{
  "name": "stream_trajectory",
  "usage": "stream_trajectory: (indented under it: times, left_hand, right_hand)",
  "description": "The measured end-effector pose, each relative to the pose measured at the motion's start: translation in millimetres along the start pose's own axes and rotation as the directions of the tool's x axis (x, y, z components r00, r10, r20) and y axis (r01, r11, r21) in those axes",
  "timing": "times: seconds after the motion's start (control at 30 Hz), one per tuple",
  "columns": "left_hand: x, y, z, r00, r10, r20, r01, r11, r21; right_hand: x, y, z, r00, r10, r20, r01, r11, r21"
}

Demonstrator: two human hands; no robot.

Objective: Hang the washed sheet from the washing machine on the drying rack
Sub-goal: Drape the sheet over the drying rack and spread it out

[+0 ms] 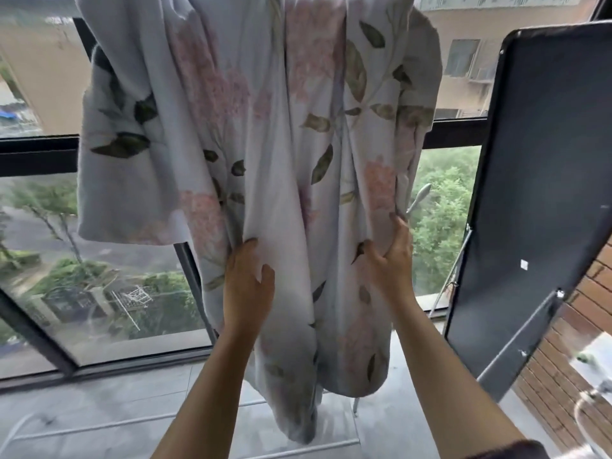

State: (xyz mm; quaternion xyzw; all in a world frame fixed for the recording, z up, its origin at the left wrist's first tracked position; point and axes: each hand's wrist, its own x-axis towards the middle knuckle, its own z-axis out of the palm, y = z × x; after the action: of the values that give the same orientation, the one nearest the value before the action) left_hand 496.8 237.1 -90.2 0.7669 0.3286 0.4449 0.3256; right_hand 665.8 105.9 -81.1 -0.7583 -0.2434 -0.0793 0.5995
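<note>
Floral sheet [265,127] hung from somewhere above the top of the view, its support unseen. Long axis upright, lower end pointing straight down at the floor [99,402] and stopping just short of it. Bunched into deep lengthwise folds. Shorter flap on the left, ending about halfway down. Longest fold in the middle, narrowing to a rounded tip.

Left hand [248,286] laid open against the front of the cloth about two thirds of the way down, fingers straight and pointing up, tips at the edge of a fold, thumb spread to the right. Right hand [390,260] gripping the sheet's right-hand fold at the same height, fingers curled round the edge, thumb pressed on the front.

Directly behind the cloth, a tall window [39,150] with dark frames, trees [443,210] beyond the glass. Grey window handle [420,197] just beside the sheet's right edge, above the right hand. To the right, a large dark panel [546,160] tilted in near the right forearm, apart from the cloth. Brick wall [589,309] past the panel. Thin white bars [99,425] low over the floor beneath the hanging end.
</note>
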Motion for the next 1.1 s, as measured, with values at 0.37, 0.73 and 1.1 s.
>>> stream_trajectory:
  times: [0.37,0.73,1.1]
  left_hand:
    - [36,-2,15,0.988,-0.149,-0.045,0.155,0.921,0.357]
    - [51,-45,6,0.977,-0.209,0.039,0.161,0.849,0.503]
    - [77,18,-6,0.838,-0.428,0.339,0.002,0.623,0.782]
  right_hand:
    - [18,-10,8,0.981,-0.024,0.191,0.091,0.934,-0.347]
    - [-14,50,0,0.979,0.032,0.203,0.039,0.941,-0.335]
    - [17,-8,-8,0.912,0.094,0.399,-0.26,0.884,0.387]
